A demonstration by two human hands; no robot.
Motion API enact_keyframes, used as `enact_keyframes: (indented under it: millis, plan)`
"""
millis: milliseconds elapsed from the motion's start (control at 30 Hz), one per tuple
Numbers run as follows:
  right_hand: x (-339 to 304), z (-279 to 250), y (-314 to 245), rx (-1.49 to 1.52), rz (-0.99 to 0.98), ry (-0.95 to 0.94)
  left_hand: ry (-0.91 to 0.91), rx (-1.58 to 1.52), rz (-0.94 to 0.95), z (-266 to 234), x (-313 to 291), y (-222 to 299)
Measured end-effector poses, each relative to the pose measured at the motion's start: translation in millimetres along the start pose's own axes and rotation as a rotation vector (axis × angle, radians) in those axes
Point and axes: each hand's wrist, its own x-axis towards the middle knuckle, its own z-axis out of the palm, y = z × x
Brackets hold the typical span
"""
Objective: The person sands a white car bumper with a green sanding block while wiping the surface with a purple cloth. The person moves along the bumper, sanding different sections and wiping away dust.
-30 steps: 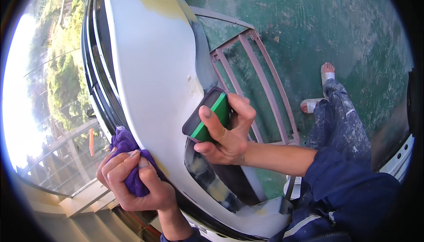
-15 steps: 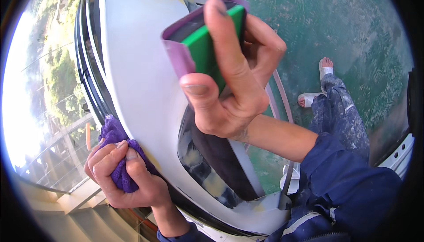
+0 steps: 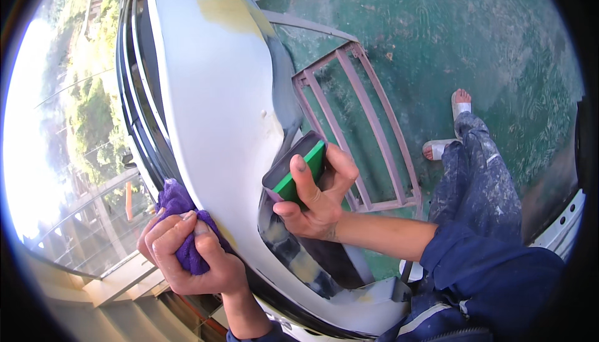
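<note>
My left hand (image 3: 209, 264) is closed around a bunched purple cloth (image 3: 176, 197), beside the outer edge of a pale car bumper (image 3: 212, 92). Between the thumb and fingers of my right hand (image 3: 317, 214) is a green and dark grey sanding block (image 3: 317, 153) with purple sandpaper folded around it. The block is by the bumper's inner edge, above a dark recess (image 3: 290, 242) with yellowish patches. Its underside is hidden, so I cannot tell whether it touches the surface. Another yellowish patch (image 3: 228, 11) marks the bumper's far end.
A pinkish metal stand (image 3: 382, 136) is right of the bumper on the worn green floor (image 3: 474, 42). Legs in paint-spotted trousers (image 3: 483, 180) and pale open-toed footwear show at right. Beige corrugated panelling (image 3: 118, 314) and a bright outdoor background lie at left.
My right hand has lowered the sanding block away from the camera toward the bumper's inner edge, uncovering the metal stand. My left hand still grips the cloth, shifted slightly right in view.
</note>
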Motion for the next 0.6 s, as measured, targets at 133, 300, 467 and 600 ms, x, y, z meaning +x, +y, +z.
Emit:
enact_keyframes:
  millis: [133, 300, 467, 600]
  plan:
    - [54.0, 8.1, 24.3, -0.050, -0.118, 0.058, 0.022, -0.024, -0.041, 1.8, 0.0, -2.0]
    - [61.0, 3.5, 23.9, -0.085, -0.097, 0.084, -0.004, -0.038, -0.021, -0.6, -7.5, -2.7]
    - [68.0, 12.5, 22.0, 0.029, -0.110, 0.097, -0.029, -0.024, 0.016, -3.4, -0.5, -5.0]
    - [84.2, 18.7, 23.7, 0.028, -0.070, 0.213, -0.002, -0.050, -0.035, -1.0, -5.8, -5.5]
